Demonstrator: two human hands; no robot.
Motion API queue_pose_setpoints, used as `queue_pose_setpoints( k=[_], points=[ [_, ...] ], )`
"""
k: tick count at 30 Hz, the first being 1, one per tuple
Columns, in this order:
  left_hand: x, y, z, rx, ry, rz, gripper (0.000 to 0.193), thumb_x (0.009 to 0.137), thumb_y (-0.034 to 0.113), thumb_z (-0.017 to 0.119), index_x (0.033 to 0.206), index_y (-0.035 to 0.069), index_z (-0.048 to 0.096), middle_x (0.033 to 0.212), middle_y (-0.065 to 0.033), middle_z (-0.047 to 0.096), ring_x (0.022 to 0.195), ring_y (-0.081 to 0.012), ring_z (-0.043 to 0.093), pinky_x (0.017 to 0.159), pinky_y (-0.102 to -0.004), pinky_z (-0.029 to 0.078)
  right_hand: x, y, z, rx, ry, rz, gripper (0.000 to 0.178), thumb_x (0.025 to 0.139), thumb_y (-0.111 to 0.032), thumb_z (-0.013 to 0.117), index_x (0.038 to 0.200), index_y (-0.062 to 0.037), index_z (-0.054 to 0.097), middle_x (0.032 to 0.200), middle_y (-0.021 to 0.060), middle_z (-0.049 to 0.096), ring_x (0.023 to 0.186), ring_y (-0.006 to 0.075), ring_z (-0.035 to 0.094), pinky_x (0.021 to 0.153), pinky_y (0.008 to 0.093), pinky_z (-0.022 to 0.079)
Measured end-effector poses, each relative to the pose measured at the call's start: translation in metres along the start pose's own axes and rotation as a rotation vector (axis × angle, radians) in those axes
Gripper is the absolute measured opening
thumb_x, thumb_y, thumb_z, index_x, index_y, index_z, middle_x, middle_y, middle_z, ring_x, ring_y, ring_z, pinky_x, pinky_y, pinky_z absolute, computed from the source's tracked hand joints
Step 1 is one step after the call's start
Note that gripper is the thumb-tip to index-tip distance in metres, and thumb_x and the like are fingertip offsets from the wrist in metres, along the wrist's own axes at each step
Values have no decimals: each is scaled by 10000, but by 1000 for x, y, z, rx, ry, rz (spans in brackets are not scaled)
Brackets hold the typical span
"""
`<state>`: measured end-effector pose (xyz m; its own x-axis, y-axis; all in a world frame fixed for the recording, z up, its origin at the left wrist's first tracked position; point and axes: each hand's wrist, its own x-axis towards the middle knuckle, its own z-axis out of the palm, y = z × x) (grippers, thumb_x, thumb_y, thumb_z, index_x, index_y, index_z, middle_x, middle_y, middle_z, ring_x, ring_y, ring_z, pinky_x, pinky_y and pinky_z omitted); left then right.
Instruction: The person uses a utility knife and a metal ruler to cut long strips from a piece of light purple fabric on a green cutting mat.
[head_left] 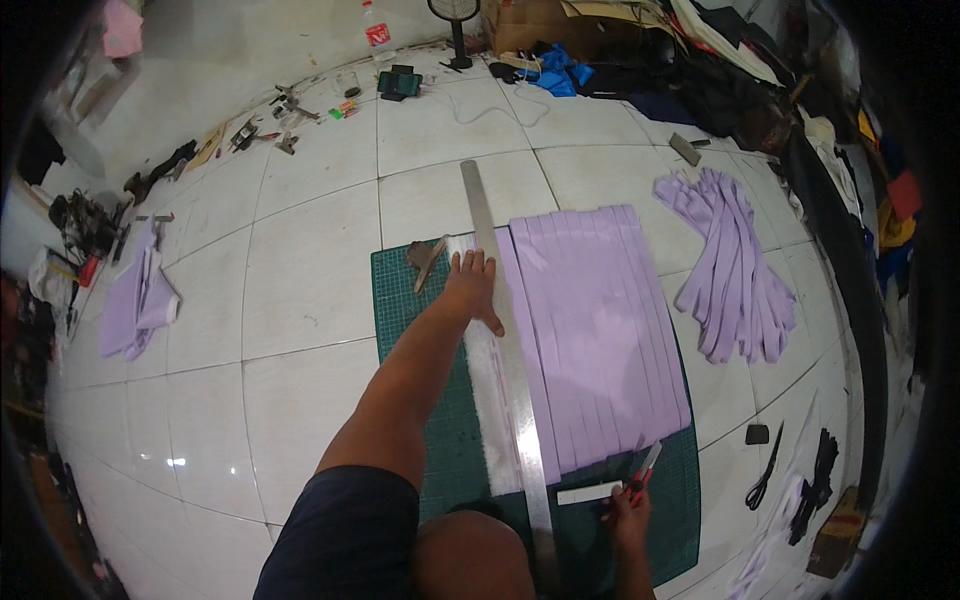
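My left hand (474, 290) lies with outstretched fingers on a long metal ruler (512, 370), pressing it down. Beneath and beside the ruler is lilac fabric (590, 330) cut into several parallel strips, with a white fuzzy edge (482, 390) on its left. At the near right corner of the fabric, my right hand (627, 520) is closed around a red-handled cutting tool (640, 482) with a metal blade; its exact kind is hard to make out. A small white bar (588, 493) lies just left of that hand. All this rests on a green cutting mat (445, 450).
A metal clamp (425, 262) sits on the mat's far left corner. Lilac strips (728, 265) are heaped right of it, folded lilac cloth (140, 295) lies left. Black scissors (766, 468) are at right. Far back stand a bottle (377, 35), a phone (399, 83) and a fan (456, 25).
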<state>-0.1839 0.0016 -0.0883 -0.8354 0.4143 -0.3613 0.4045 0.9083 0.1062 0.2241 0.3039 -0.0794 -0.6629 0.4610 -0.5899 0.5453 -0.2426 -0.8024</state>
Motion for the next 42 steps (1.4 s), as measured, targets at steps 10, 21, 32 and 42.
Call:
queue_pose_setpoints(
  k=[10,21,32,42],
  points=[
    [-8,-10,6,-22,82,20,1473,394,681,862,1503,-48,225,1571,-306,184,1484,-429,147,1204,-555,101,14,16,-13,-4,-8,30,217,912,-153,684,1036,-92,517,833,17,590,693,141,637,461,270,514],
    [-11,-8,8,-36,69,-24,1459,417,653,880,1526,-5,196,1591,-237,193,1488,-378,175,1203,-529,149,19,11,-2,21,-31,-15,184,924,-174,677,1012,-119,525,837,1,591,702,134,628,467,262,493],
    [19,-30,44,-150,149,89,1496,382,678,857,1523,-31,201,1592,-279,145,1494,-412,109,1166,-616,135,5,-13,18,86,-70,26,200,941,-186,655,1086,-138,527,804,-23,586,672,115,601,506,257,466],
    [8,-19,21,-60,113,129,1494,437,769,831,1509,-53,192,1534,-333,207,1442,-473,221,1173,-500,279,10,1,13,24,15,8,311,933,-267,694,1129,-53,582,900,24,644,782,112,627,559,257,507]
  ],
)
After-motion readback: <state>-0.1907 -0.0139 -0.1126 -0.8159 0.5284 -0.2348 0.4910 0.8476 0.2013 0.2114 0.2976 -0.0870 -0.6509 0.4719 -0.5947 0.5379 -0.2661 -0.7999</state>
